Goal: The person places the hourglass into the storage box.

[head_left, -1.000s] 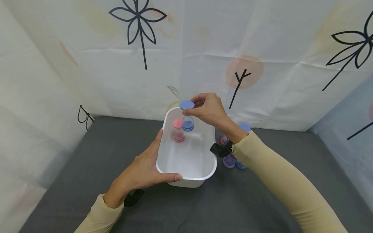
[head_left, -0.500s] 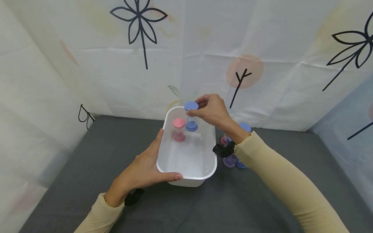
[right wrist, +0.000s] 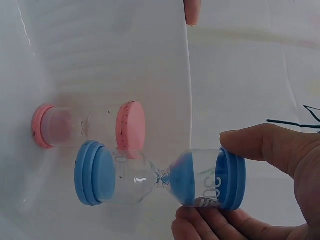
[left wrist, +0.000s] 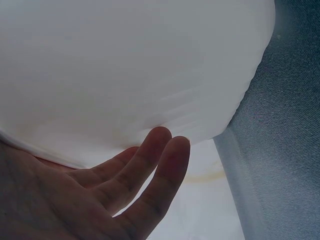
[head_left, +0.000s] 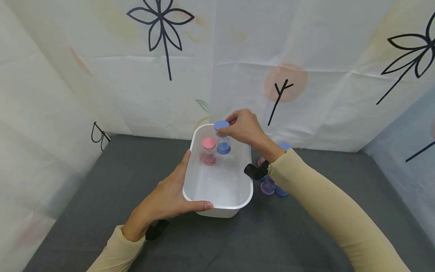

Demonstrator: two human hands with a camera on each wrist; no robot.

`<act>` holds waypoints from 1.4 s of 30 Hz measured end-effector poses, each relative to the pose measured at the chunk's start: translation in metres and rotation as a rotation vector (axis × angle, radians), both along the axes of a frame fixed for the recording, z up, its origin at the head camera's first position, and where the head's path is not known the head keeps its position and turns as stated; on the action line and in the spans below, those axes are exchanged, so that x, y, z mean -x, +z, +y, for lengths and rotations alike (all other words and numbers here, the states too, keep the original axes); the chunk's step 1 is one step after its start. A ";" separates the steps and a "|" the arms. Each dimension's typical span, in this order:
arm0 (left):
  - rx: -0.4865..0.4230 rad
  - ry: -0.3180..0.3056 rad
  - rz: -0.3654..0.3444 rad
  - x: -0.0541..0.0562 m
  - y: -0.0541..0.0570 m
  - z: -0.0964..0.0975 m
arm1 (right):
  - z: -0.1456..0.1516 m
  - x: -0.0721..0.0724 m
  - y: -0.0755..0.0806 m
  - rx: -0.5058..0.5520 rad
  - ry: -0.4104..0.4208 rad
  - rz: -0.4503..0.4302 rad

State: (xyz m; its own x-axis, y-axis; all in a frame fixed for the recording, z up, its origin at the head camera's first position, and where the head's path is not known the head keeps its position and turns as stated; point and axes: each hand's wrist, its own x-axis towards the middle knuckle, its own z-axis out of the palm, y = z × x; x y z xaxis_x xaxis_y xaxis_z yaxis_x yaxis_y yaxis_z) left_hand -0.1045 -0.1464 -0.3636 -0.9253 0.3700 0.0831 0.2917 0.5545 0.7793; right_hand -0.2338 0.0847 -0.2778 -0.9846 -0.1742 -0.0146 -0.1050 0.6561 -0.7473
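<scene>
right hand (head_left: pixel 242 126) around upright blue hourglass (head_left: pixel 222 140) — left hand (head_left: pixel 170 198) against white tub (head_left: pixel 221 183)

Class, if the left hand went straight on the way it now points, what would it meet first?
Most likely the white tub, which the left hand holds: thumb at its near rim, fingers along its outside. Whether every fingertip touches is hard to tell.

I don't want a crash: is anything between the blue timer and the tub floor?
Nothing visible stands under the blue timer in the right hand; the pink timer is to its left.
</scene>
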 end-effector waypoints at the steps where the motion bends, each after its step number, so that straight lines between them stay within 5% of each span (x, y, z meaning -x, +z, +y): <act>1: -0.002 -0.001 -0.001 0.000 0.000 -0.001 | -0.002 0.000 0.001 -0.016 0.003 -0.002; 28: -0.012 0.001 -0.005 0.000 0.000 0.000 | -0.002 0.014 -0.014 -0.233 0.135 -0.112; 42: -0.009 0.003 0.002 0.000 0.000 0.000 | -0.008 0.019 -0.018 -0.384 0.140 -0.145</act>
